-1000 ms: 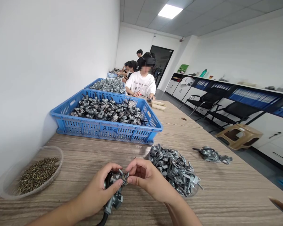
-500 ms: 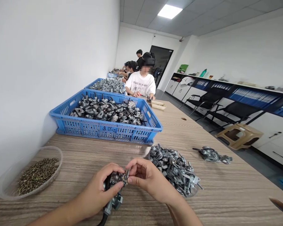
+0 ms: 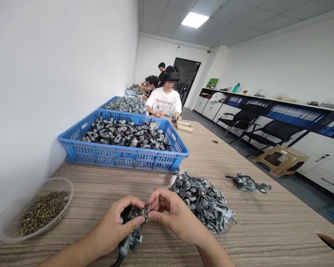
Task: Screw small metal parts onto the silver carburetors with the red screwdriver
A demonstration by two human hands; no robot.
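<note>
My left hand (image 3: 119,222) is wrapped round a grey metal carburetor (image 3: 132,241) with a black tube at its lower end. Fingers of my right hand (image 3: 169,213) pinch a small metal lever (image 3: 147,210) against the carburetor's upper end; fingertips partly cover the spot where they meet. Just beyond the right hand, a clear round bowl (image 3: 225,230) is heaped with small grey metal levers (image 3: 203,200). Over to the left, a clear plastic tub (image 3: 69,185) holds many small brass-coloured screws (image 3: 43,213).
A blue crate (image 3: 122,155) full of carburetors stands beyond my hands, with another blue crate (image 3: 108,102) behind it. Loose carburetor parts (image 3: 249,183) lie at the right. Across the table sits a person in a white shirt (image 3: 165,102), by a cream tray (image 3: 185,127). The wall borders the left.
The view has shifted slightly. Both hands stay together at the carburetor, and the pinched lever stands a little more tilted at its end.
</note>
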